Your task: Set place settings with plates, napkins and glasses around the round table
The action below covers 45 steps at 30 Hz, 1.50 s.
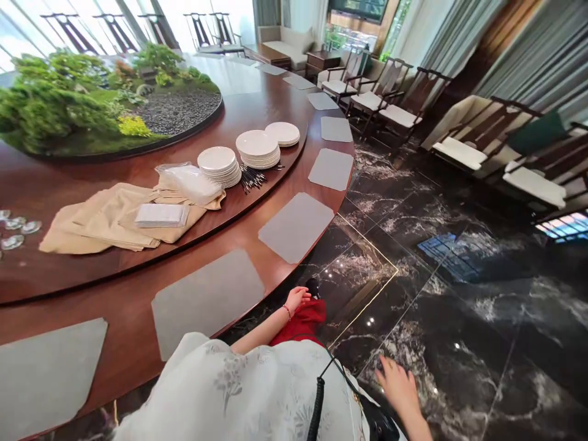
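Note:
Just off the table's edge hangs my left hand point(297, 298), a red bracelet point(287, 312) on its wrist. Its fingers are loosely stretched out and I see nothing in them. My right hand point(399, 383) is over the dark floor at my side, open with the fingers apart. Closest to my left hand are two grey placemats point(297, 226) on the round wooden table point(250, 236). Farther in, on the raised turntable, stand stacks of white plates point(258, 147). Thin black sticks point(252, 177) lie by them, beside folded beige cloths point(103, 214), a clear plastic bag point(190, 182) and a white packet point(160, 215).
A miniature garden point(114, 104) fills the turntable's middle. Small glassy items point(16, 226) lie at the far left. Wooden chairs point(404, 107) line the right side, with a sofa point(289, 46) at the back. The marble floor point(441, 294) is shiny. A black coiled cord point(316, 407) hangs at my front.

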Each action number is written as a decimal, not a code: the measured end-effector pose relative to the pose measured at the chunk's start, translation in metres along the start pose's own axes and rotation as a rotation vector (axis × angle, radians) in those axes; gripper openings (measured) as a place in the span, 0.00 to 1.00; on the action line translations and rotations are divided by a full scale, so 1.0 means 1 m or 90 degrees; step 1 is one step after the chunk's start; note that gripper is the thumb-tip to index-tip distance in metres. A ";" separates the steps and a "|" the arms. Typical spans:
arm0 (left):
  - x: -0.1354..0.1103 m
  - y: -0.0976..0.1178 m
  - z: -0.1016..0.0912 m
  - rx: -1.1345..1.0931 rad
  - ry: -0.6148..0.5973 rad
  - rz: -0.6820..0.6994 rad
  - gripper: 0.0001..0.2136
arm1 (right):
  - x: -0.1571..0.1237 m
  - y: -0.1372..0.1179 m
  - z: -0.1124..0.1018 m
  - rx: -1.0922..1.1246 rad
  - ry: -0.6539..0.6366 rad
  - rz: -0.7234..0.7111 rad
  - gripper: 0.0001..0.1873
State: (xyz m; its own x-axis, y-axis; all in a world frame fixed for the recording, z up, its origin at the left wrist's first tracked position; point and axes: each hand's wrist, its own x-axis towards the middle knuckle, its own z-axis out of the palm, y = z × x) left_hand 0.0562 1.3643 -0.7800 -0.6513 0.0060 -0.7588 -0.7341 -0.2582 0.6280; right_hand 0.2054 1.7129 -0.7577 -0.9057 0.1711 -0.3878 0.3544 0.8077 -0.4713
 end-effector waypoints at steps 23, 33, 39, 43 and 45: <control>0.153 0.234 0.082 -0.601 0.565 0.178 0.10 | 0.636 -0.542 -0.026 0.095 -0.521 -0.410 0.07; 0.187 0.221 0.134 -0.874 0.792 0.205 0.06 | 0.699 -0.768 0.087 0.410 -0.337 -0.053 0.15; 0.198 0.243 0.134 -0.851 0.715 0.213 0.07 | 0.728 -0.741 0.096 0.467 -0.303 -0.124 0.04; 0.193 0.253 0.119 -0.802 0.693 0.259 0.10 | 0.757 -0.720 0.073 0.521 -0.251 -0.210 0.11; 0.190 0.254 0.113 -0.783 0.680 0.263 0.10 | 0.769 -0.699 0.053 0.566 -0.251 -0.210 0.16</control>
State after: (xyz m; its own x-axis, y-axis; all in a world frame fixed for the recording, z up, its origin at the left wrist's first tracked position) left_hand -0.2753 1.4088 -0.7452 0.0429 -0.7302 -0.6819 0.3529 -0.6274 0.6941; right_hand -0.7265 1.2498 -0.7688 -0.9053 -0.3108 -0.2896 0.2907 0.0439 -0.9558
